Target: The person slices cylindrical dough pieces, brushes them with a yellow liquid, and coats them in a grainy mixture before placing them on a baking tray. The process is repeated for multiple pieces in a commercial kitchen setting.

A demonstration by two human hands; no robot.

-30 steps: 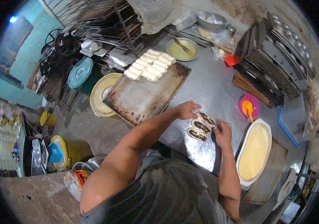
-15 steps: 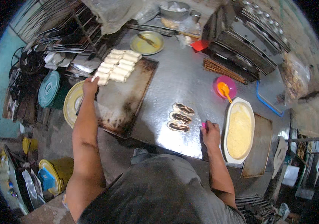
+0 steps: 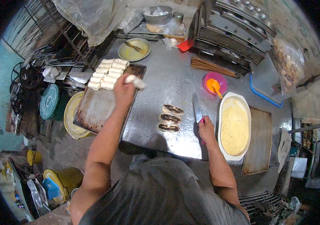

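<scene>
A pale dough roll (image 3: pixel 135 81) is in my left hand (image 3: pixel 124 90), held above the right edge of a stained baking tray (image 3: pixel 102 103). Several more dough rolls (image 3: pixel 108 74) lie in rows at the tray's far end. My right hand (image 3: pixel 206 129) is closed round the pink handle of a knife (image 3: pixel 197 107), its blade pointing away from me over the metal table (image 3: pixel 148 123). Between my hands, three flattened dough pieces with dark filling (image 3: pixel 170 118) lie one behind another. Right of the knife stands a white oval dish (image 3: pixel 236 125) of yellow crumbs.
A pink bowl (image 3: pixel 220 78) holds an orange scoop (image 3: pixel 213 85). At the back are a round pan (image 3: pixel 130 52) with a brush, a bundle of thin sticks (image 3: pixel 212 66) and a red scraper (image 3: pixel 185 45). Another tray (image 3: pixel 257 142) lies at the right edge, and buckets stand left.
My left hand has lifted a dough roll off the tray and moved right with it. My right hand has brought the knife's blade into clear view; my view has shifted slightly.
</scene>
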